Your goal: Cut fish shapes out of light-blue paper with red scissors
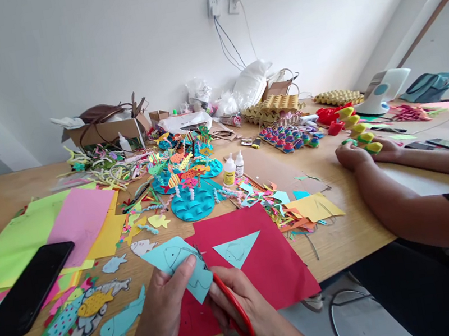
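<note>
Between thumb and fingers my left hand grips a light blue paper with a fish outline drawn on it. My right hand is closed on red-handled scissors, whose blades meet the paper's right edge. Under both hands lies red paper, and a light blue triangle with another drawn fish rests on it. Left of my hands are several cut-out fish, among them a plain blue one and an orange dotted one.
A black phone lies on coloured sheets at left. Ahead stand blue bases with paper fish, glue bottles and paper scraps. At right, a co-worker's hands hold yellow-green painted pieces.
</note>
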Demonstrator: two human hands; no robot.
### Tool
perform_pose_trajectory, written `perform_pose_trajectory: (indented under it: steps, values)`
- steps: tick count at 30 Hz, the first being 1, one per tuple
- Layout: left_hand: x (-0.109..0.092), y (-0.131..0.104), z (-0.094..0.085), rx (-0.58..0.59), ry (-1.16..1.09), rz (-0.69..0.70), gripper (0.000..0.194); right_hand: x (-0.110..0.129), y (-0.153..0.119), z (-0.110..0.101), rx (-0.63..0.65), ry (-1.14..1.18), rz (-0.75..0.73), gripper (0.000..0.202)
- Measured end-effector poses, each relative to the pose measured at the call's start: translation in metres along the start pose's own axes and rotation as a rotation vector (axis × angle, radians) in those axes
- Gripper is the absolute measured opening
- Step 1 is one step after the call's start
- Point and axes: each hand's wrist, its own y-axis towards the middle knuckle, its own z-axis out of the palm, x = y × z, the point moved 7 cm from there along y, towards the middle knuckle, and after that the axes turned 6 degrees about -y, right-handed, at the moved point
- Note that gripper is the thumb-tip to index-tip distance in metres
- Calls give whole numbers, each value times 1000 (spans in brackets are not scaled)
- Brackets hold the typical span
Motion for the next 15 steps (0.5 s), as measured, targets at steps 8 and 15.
perform_pose_trajectory:
  steps: [8,15]
  values:
    - [-11,11,4,45,-31,-17,17,9,8,-4,22,-64,-24,60]
    - [-23,17,3,60,-12,-31,15,16,15,-3,38,-101,-49,57]
